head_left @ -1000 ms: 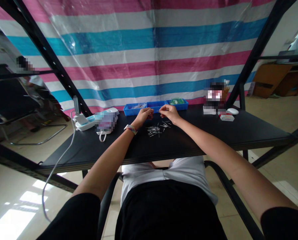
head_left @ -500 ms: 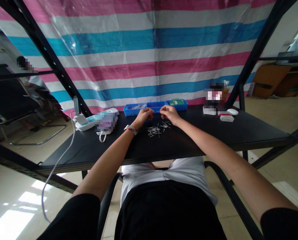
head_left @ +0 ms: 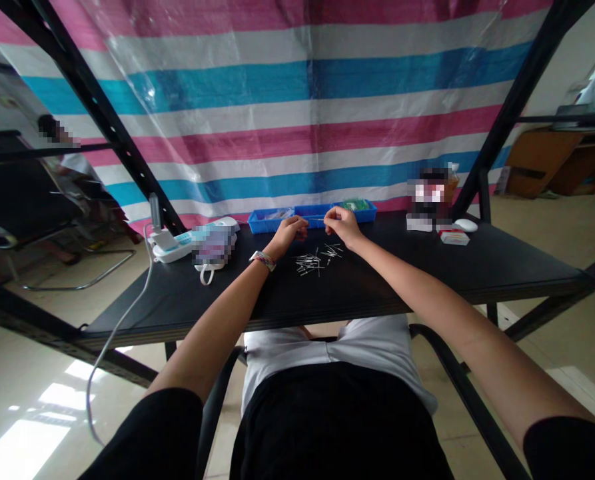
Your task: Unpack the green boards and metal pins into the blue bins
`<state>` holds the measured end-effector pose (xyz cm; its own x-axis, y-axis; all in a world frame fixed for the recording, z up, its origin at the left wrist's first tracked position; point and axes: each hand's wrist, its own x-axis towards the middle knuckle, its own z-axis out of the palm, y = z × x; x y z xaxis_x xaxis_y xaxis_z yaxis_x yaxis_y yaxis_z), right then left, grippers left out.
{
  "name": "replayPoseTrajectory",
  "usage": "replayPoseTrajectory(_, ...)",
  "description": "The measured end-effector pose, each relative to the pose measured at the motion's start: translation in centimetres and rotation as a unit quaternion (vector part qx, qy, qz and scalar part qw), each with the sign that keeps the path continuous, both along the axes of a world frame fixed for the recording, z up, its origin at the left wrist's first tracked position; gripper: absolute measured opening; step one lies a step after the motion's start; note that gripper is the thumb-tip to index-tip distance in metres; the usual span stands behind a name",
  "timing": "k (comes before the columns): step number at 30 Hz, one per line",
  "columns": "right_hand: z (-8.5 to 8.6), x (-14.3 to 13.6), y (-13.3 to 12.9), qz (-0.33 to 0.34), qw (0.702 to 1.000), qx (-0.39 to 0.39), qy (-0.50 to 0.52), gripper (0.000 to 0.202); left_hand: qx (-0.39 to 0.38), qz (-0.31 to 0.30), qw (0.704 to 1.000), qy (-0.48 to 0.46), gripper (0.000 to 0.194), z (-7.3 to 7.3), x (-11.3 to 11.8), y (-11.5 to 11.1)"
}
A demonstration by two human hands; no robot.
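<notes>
My left hand (head_left: 291, 232), with a bracelet at the wrist, and my right hand (head_left: 343, 225) face each other above the black table. Their fingers are pinched round the two ends of a thin pale stick (head_left: 316, 220), too small to name more exactly. Below them on the tabletop lies a loose pile of thin white sticks (head_left: 308, 264), with a smaller scatter of similar sticks (head_left: 333, 251) to its right. Just behind my hands stands a blue tray (head_left: 262, 227) with compartments. Clear plastic pieces or bags lie in its left part and green packets (head_left: 356, 204) in its right.
At the left are a white power strip (head_left: 177, 249) with a cable and a pouch-like item (head_left: 216, 248) with a strap. Small boxes (head_left: 454, 237) and a white mouse (head_left: 466, 225) sit at the right. Striped sheeting (head_left: 307, 100) hangs behind. A person (head_left: 74, 160) sits far left.
My right hand has shifted slightly up and away from the left, and more of the thin stick shows between them. The pile looks the same.
</notes>
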<state>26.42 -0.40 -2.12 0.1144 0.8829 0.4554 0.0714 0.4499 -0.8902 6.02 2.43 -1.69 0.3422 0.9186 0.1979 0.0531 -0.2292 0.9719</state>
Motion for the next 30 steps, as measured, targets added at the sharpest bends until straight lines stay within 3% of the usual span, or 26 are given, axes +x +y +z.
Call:
replayPoseTrajectory(5, 2.1, 0.3, 2.0, -0.132, 0.988, 0.082, -0.016, 0.013, 0.001, 0.002, 1.0, -0.001, 0.015, -0.1, -0.1, 0.2)
replayPoseTrajectory(8, 2.7, 0.2, 4.0, -0.187, 0.972, 0.096, -0.102, 0.005, 0.0, 0.004, 1.0, -0.003, 0.013, -0.1, -0.1, 0.1)
replayPoseTrajectory(11, 2.3, 0.0, 5.4, -0.213, 0.947, 0.085, -0.223, 0.011, -0.009, 0.01, 1.0, 0.002, 0.014, 0.1, -0.1, -0.1)
replayPoseTrajectory(14, 1.3, 0.0, 5.6, -0.232, 0.929, 0.079, -0.277, 0.017, -0.007, 0.013, 1.0, 0.0, 0.017, 0.2, -0.1, -0.2)
replayPoseTrajectory(18, 0.1, 1.2, 4.6, -0.126, 0.941, 0.074, -0.305, 0.017, 0.01, 0.001, 1.0, 0.011, 0.016, 0.0, 0.0, 0.0)
replayPoseTrajectory(21, -0.2, 2.4, 3.6, -0.033, 0.943, 0.052, -0.328, 0.016, 0.081, -0.028, 0.993, 0.077, 0.019, -0.4, -0.1, 0.1)
replayPoseTrajectory(25, -0.4, 3.1, 3.0, -0.01, 0.938, 0.051, -0.343, 0.016, 0.203, -0.034, 0.946, 0.25, 0.032, -0.3, -0.3, -0.7)
replayPoseTrajectory(30, -0.4, 2.3, 2.6, -0.011, 0.936, 0.061, -0.346, 0.016, 0.212, -0.025, 0.881, 0.423, 0.043, 0.8, 0.0, -2.0)
